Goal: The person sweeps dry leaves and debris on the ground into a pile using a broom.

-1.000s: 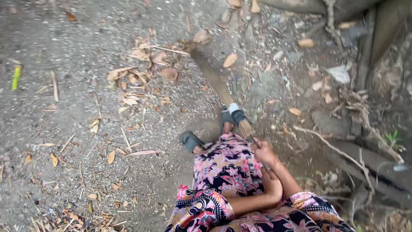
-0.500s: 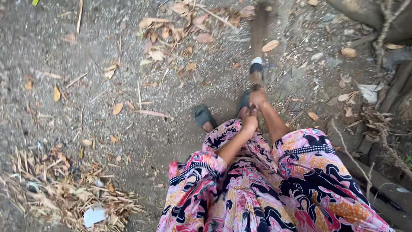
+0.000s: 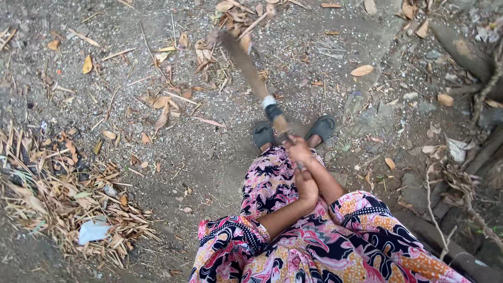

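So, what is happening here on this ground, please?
A person in a colourful floral dress stands on grey gravelly ground and holds a long brown stick broom with both hands. The right hand grips the handle further down, the left hand closer to the body. The blurred broom head reaches scattered dry brown leaves. A pile of dry leaves and twigs lies to the left.

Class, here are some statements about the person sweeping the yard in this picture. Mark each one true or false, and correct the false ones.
1. Both hands grip the broom handle. True: right hand ahead, left hand behind it.
2. The person is barefoot. False: dark sandals are on both feet.
3. The ground is tiled. False: it is bare dirt with gravel.
4. A pile of dry leaves lies at the left. True.
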